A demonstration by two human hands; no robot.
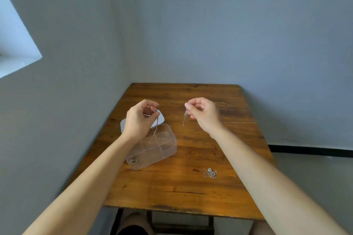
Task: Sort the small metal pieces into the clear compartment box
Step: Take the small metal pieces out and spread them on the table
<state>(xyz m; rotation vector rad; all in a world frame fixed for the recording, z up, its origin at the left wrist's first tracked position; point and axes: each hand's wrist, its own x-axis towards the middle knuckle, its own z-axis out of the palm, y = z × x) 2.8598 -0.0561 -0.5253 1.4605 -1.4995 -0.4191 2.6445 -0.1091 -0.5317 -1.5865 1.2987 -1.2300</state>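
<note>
My left hand (140,118) is raised over the clear compartment box (170,146) and pinches a thin silver chain (155,129) that hangs down into a far compartment. My right hand (203,112), held above the bare table to the right of the box, pinches a short silver chain piece (185,118) that dangles free. The box stands open on the wooden table (183,192) at its left side. A few small metal pieces (134,160) lie in its near left compartment. A tangle of silver chains (210,173) rests on the table near my right forearm.
The box's clear lid (161,116) lies flat behind the box, partly hidden by my left hand. Tiny gold pieces (233,175) sit to the right of the tangle. Grey walls close in the table at the left and the back. My knees show under the near edge.
</note>
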